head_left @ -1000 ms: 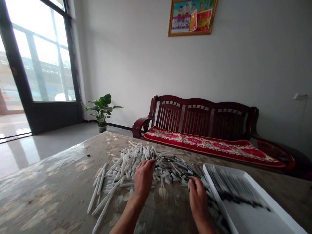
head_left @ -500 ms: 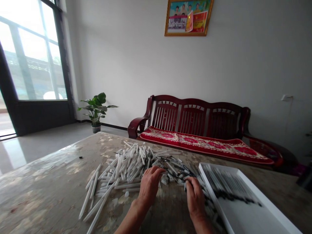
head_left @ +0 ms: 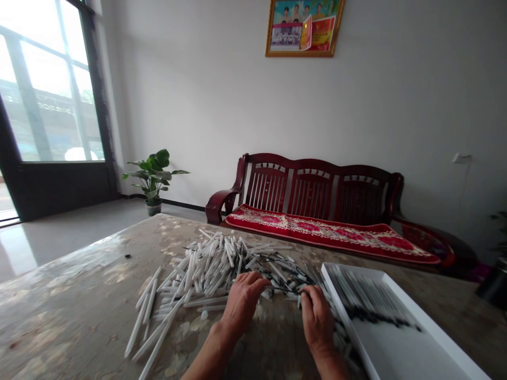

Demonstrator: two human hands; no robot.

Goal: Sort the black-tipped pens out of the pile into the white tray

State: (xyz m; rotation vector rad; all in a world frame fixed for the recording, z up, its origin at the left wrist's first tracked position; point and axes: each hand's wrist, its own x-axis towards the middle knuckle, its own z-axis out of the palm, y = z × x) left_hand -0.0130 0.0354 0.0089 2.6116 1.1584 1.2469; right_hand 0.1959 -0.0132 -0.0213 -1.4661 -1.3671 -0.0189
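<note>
My left hand point(head_left: 246, 298) is closed in a pinch at the front of a loose pile of whitish translucent pen tubes point(head_left: 216, 261). Close by on the right, my right hand point(head_left: 318, 315) is also pinched. A thin dark pen refill point(head_left: 285, 288) spans the gap between the fingertips of both hands. Its ends are hidden by the fingers. More dark slim pieces point(head_left: 291, 272) lie among the tubes just beyond my hands. Beside my right hand stands a shallow white box point(head_left: 407, 351) with a row of clear, black-ended pens point(head_left: 370, 295) in it.
The patterned tabletop point(head_left: 71, 311) carries several longer tubes point(head_left: 148, 338) at the pile's left and a small black piece point(head_left: 127, 256). Behind the table are a dark red wooden bench point(head_left: 312, 184) and a potted plant point(head_left: 153, 177). A glass door point(head_left: 51, 105) is at the left.
My left fingertips have shifted slightly down and right, and the dark refill now shows more plainly between my hands. The whole view has moved a little.
</note>
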